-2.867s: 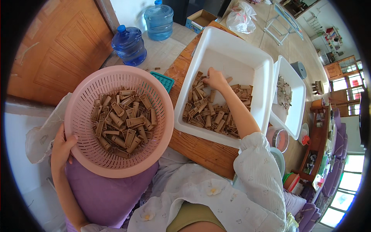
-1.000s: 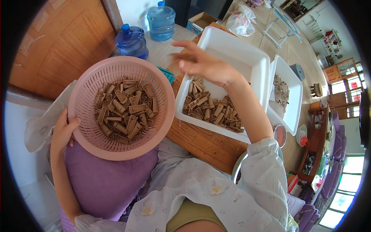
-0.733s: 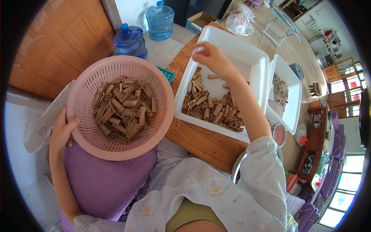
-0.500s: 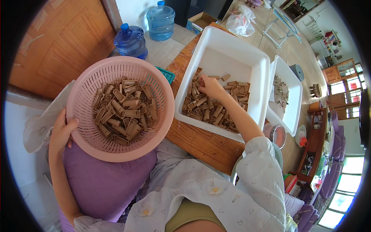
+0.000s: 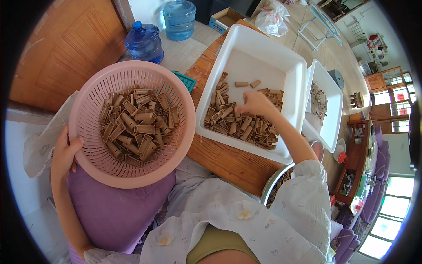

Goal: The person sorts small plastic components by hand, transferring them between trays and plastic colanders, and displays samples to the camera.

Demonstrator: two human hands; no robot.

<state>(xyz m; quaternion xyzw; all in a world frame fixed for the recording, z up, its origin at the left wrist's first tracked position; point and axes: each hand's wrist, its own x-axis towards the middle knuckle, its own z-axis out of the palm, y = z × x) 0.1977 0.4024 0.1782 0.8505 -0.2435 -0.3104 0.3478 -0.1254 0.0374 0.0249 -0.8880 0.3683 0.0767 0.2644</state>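
Observation:
My left hand (image 5: pixel 66 149) grips the left rim of a pink slotted plastic basket (image 5: pixel 83 149), thumb over the edge. Many small brown trough-shaped plastic-looking pieces (image 5: pixel 140 123) fill the basket's middle. To the right, a deep white plastic tub (image 5: pixel 246 39) holds more of the same pieces (image 5: pixel 241 127), heaped along its near side. My right hand (image 5: pixel 257 104) reaches down into that tub, just over the heap, with its fingers curled and drawn together. Whatever may lie between those fingertips is hidden.
A wooden table (image 5: pixel 224 165) carries the tub. A purple cushion (image 5: pixel 114 207) lies under the basket. Two blue water jugs (image 5: pixel 144 43) stand by the door (image 5: pixel 66 39). A second white tub (image 5: pixel 336 101) with greyish bits stands right. A round container (image 5: pixel 270 187) of brown pieces sits below my right arm.
My right hand has moved rightward across the heap in the tub. A loose piece now lies farther back on the tub's floor. My left hand keeps its grip on the basket.

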